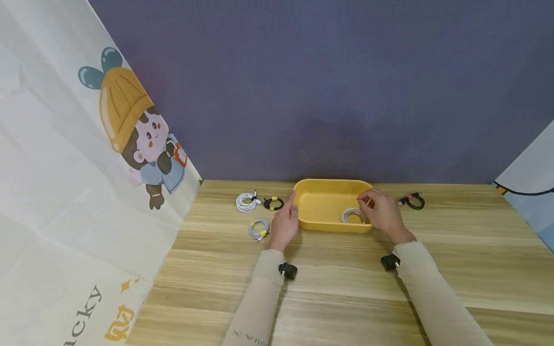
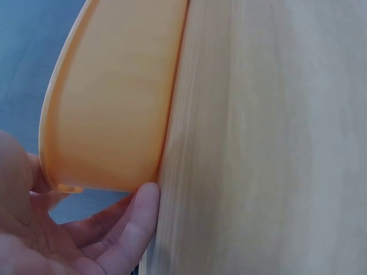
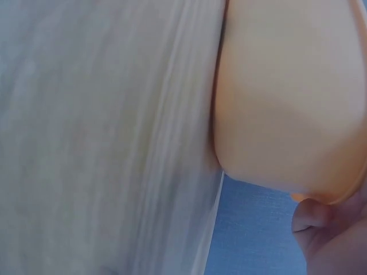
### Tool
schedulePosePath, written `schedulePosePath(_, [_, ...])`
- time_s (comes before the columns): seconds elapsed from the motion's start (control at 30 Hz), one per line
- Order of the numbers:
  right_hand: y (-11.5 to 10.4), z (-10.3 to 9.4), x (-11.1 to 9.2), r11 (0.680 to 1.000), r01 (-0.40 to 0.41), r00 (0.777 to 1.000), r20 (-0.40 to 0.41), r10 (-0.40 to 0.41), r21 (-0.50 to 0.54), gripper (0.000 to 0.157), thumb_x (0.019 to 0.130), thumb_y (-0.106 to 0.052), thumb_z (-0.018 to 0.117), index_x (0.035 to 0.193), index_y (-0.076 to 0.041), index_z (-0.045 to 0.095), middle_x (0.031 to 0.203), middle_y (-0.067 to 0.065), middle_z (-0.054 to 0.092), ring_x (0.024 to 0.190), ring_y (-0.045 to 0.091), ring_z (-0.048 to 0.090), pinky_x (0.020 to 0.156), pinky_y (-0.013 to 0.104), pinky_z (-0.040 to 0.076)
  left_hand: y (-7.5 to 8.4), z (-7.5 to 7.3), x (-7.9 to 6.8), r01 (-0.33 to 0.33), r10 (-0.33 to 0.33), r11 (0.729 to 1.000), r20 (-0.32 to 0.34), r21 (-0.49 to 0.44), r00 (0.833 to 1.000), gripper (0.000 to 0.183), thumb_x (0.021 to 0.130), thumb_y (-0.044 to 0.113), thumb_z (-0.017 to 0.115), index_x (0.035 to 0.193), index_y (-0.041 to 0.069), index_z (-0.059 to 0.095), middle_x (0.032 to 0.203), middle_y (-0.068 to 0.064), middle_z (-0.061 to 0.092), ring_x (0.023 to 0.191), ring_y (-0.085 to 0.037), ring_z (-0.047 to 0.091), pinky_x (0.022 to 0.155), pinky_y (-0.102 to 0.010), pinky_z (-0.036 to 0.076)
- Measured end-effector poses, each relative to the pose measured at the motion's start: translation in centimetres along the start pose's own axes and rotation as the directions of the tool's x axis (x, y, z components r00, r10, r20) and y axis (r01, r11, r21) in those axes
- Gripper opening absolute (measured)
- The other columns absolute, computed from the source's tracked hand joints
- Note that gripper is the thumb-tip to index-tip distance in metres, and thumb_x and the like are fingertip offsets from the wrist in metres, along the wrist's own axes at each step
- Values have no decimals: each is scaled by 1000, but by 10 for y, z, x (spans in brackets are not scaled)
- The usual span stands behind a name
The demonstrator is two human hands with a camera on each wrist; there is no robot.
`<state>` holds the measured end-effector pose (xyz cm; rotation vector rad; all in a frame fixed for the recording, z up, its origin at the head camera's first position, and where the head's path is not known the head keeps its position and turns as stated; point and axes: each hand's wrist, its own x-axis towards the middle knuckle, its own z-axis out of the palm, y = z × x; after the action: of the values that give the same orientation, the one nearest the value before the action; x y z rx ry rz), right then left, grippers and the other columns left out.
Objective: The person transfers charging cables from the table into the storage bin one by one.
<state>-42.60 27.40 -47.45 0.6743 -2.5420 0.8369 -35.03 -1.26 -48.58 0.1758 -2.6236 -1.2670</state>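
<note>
A yellow plastic bin (image 1: pixel 333 226) stands on the wooden table near the back wall. My left hand (image 1: pixel 285 225) holds its left end, with the thumb at the rim and the other fingers along the outside, as the left wrist view shows. My right hand (image 1: pixel 384 214) reaches over the right end, fingers bent and fingertips inside the bin. Just below those fingertips a coiled whitish cable (image 1: pixel 346 216) lies on the bin's floor; I cannot tell whether they pinch it. In the right wrist view, a curled finger (image 3: pixel 312 216) shows by the rim.
Left of the bin lie a white coiled cable (image 1: pixel 245 204), a black coiled cable (image 1: pixel 277 208) with a yellow tie and a grey coiled cable (image 1: pixel 259 229) with yellow ties. Another black cable (image 1: pixel 416 202) lies to the right. A dark wall (image 1: pixel 346 96) rises behind the table.
</note>
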Motion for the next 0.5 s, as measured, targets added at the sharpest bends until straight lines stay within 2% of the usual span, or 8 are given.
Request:
schedulePosePath(0.13, [3,1,1,1000,8,1000,-13,-8,22,8,95,-10,70,100,-5,75,89,7,69,74,21,61,61,30,47,0,1,1,12,-12,1000,-4,2,1000,49,110,29,37,158,37,37,129,-18,69,56,-22,46,58,-37,42])
schedulePosePath(0.27, [7,2,0,999,0,1000,-27,1,41,10,96,-10,69,102,-5,75,91,7,67,80,23,62,67,33,47,-1,2,2,23,-23,1000,0,6,1000,48,111,30,37,158,38,36,98,-23,69,55,-22,44,57,-38,41])
schedulePosePath(0.3, [8,2,0,999,0,999,-37,2,47,9,96,-10,69,101,-5,75,92,8,67,82,23,62,69,34,47,-1,2,2,21,-21,1000,-5,8,1000,48,111,30,37,158,37,37,98,-22,69,56,-22,45,58,-38,42])
schedulePosePath(0.37, [9,2,-2,998,-5,998,-60,9,61,9,95,-9,70,101,-5,75,94,9,68,85,25,62,72,35,46,-1,3,3,21,-21,1000,-6,8,1000,48,110,29,37,158,37,37,86,-21,65,58,-23,46,60,-39,43])
schedulePosePath(0.5, [11,1,-4,994,-17,994,-105,29,107,8,95,-7,70,100,-3,75,97,15,66,85,28,55,73,34,39,-2,4,3,8,-8,1000,-16,0,1000,48,110,28,39,158,35,39,83,-20,63,61,-23,48,64,-41,45])
